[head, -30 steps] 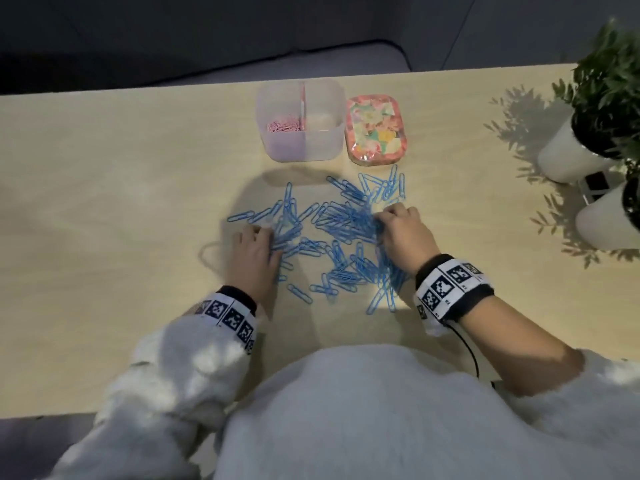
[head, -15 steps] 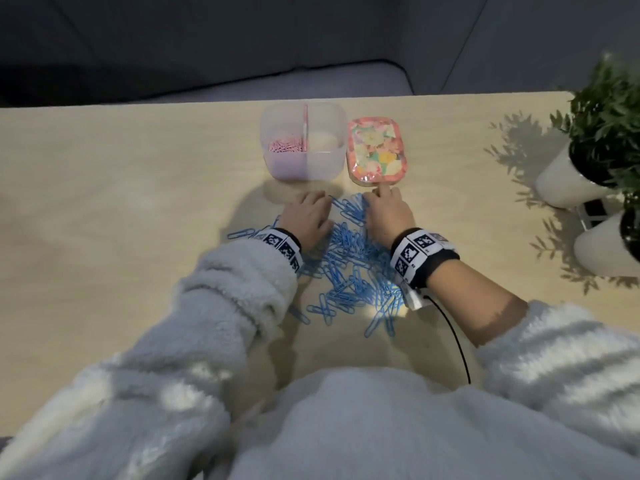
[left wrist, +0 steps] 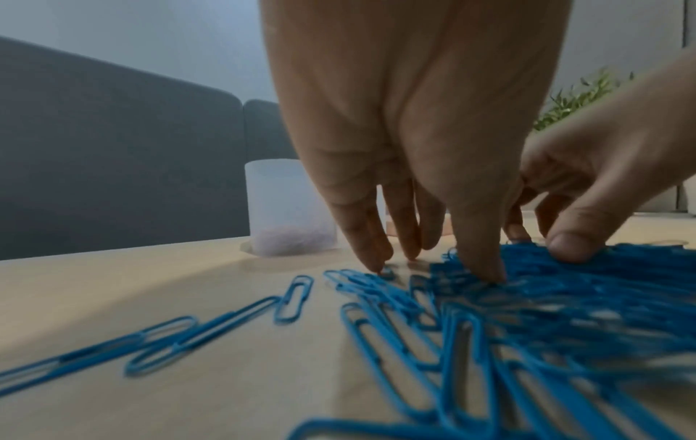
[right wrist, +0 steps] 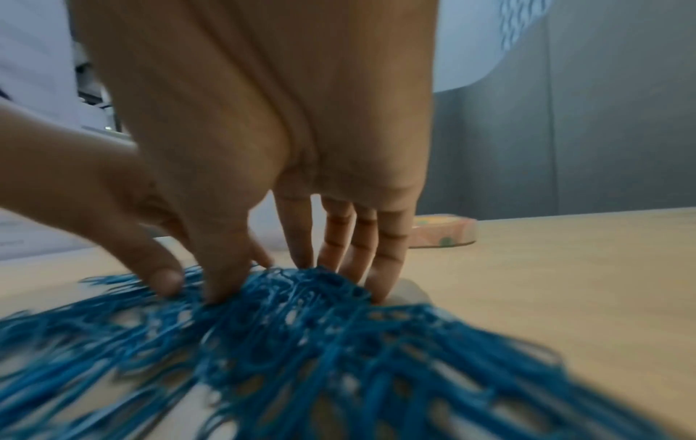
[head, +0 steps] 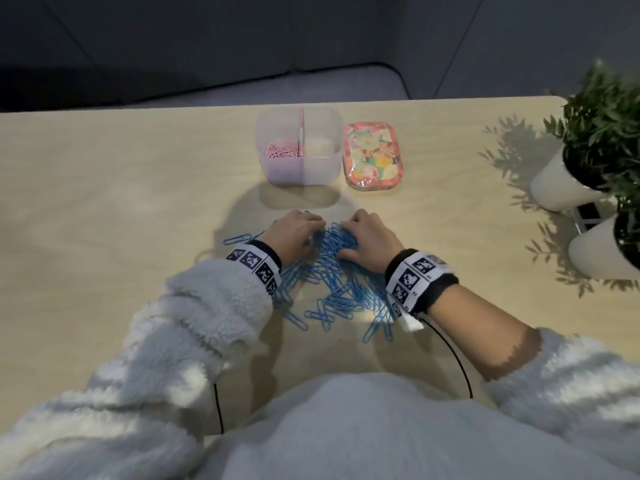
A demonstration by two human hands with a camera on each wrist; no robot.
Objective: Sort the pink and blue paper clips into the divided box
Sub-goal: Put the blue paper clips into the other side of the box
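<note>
Blue paper clips (head: 332, 278) lie heaped on the wooden table (head: 121, 220) in front of me. My left hand (head: 294, 233) and right hand (head: 367, 237) stand at the heap's far end, close together, with a mound of clips bunched between them. In the left wrist view the left hand's fingers (left wrist: 376, 238) point straight down onto table and clips (left wrist: 565, 297). In the right wrist view the right hand's fingers (right wrist: 384, 256) stand straight behind the mound (right wrist: 301, 321), thumb pressed on its near side. The clear divided box (head: 318, 168) holds pink clips (head: 282, 150) in its left compartment.
A floral lid (head: 374, 154) lies just right of the box. Two white plant pots (head: 561, 181) stand at the table's right edge. Loose blue clips (left wrist: 188, 336) trail to the left of the heap. A black cable (head: 457, 362) runs from my right wrist.
Both hands went from the heap's sides forward to its far end near the box, then drew together, bunching the clips there into a mound between them.
</note>
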